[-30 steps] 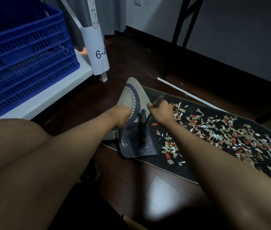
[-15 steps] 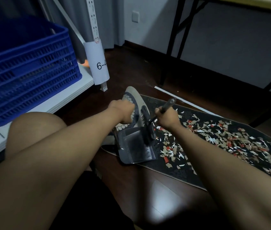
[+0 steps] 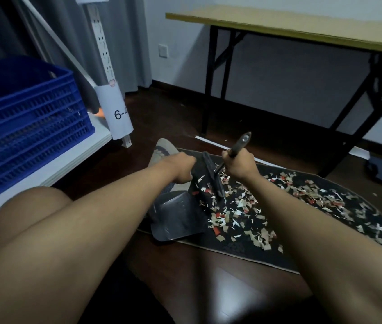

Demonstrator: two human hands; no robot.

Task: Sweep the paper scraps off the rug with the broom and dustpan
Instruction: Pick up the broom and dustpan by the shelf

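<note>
Gripping the one hand broom (image 3: 213, 177) by its dark handle, the right hand (image 3: 239, 165) had its fingers curled tight round the shaft, the brush head down among the paper scraps (image 3: 234, 212) on the single dark oval rug (image 3: 239, 247). The left hand (image 3: 180, 168) was clenched at the upper end of the one grey dustpan (image 3: 176, 217), whose handle lay hidden under the fist; the pan rested on the rug's left end, its open edge just beside the scraps. The scraps, white, tan and red, were too many to count. One blue crate (image 3: 26, 134) sat on a white shelf (image 3: 49, 169) at left, one folding table (image 3: 302, 26) stood behind
</note>
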